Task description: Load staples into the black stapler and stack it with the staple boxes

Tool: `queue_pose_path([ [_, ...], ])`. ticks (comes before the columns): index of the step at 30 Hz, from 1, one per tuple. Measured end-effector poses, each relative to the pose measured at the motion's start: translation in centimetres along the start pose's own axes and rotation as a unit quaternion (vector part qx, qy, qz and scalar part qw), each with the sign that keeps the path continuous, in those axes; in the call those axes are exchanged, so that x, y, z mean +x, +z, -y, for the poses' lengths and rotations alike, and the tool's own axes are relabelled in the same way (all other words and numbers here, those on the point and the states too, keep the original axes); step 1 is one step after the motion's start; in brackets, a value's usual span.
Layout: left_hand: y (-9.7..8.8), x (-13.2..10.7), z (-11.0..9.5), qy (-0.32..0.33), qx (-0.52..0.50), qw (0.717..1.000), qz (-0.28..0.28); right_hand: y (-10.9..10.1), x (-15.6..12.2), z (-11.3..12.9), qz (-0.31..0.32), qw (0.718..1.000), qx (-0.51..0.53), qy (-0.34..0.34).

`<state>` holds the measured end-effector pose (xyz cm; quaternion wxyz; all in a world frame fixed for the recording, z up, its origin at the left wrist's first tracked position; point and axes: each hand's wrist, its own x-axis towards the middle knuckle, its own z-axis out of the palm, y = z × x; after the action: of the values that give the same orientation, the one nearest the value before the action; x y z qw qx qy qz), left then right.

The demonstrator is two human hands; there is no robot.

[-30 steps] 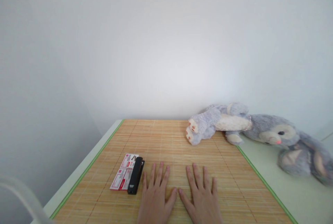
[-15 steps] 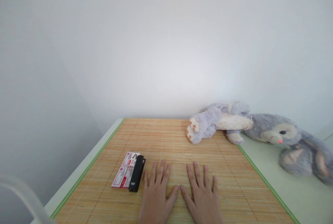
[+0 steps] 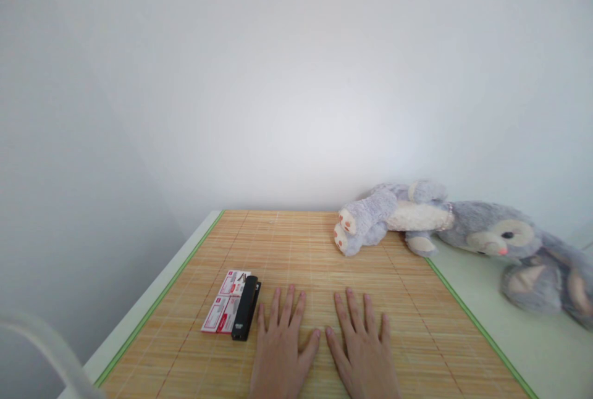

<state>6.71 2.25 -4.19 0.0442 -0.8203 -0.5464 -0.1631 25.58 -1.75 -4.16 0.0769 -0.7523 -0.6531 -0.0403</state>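
My left hand (image 3: 280, 349) lies flat on the bamboo mat (image 3: 296, 251), fingers stretched out and apart, holding nothing. My right hand (image 3: 364, 352) rests flat beside it in the same way, the two thumbs nearly touching. Just left of my left hand lies a black stapler (image 3: 246, 307), a small gap away from the little finger. Under and beside the stapler sit red and white staple boxes (image 3: 223, 310).
A grey plush rabbit (image 3: 463, 235) lies on its side at the back right, its feet over the mat's edge and its head on the pale green table (image 3: 523, 331). A white wall stands right behind the table. A blurred pale curved thing (image 3: 46, 349) shows at the bottom left.
Both hands stay flat on the mat. The view has shifted slightly, so everything sits a little further right in the picture.
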Motion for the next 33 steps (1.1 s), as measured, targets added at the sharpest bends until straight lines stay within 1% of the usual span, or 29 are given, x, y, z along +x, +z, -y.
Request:
queue_pose_path([
  [10, 0.0, 0.1, 0.1, -0.001, -0.018, 1.0, 0.011, -0.1, 0.2, -0.1, 0.004, 1.0, -0.004, 0.0],
  [15, 0.3, 0.2, 0.3, -0.003, -0.024, 1.0, 0.014, 0.3, 0.3, -0.1, 0.009, 1.0, -0.006, 0.002],
  [24, 1.0, 0.3, 0.7, 0.004, -0.017, 1.0, 0.007, 0.1, 0.8, 0.0, 0.025, 1.0, -0.003, 0.014],
  [28, 0.7, 0.3, 0.6, 0.004, -0.018, 1.0, 0.008, 0.2, 0.5, -0.1, 0.014, 1.0, -0.001, 0.004],
  [33, 0.0, 0.1, 0.3, 0.002, -0.021, 1.0, 0.016, -0.2, 0.1, 0.0, 0.004, 1.0, -0.002, 0.003],
])
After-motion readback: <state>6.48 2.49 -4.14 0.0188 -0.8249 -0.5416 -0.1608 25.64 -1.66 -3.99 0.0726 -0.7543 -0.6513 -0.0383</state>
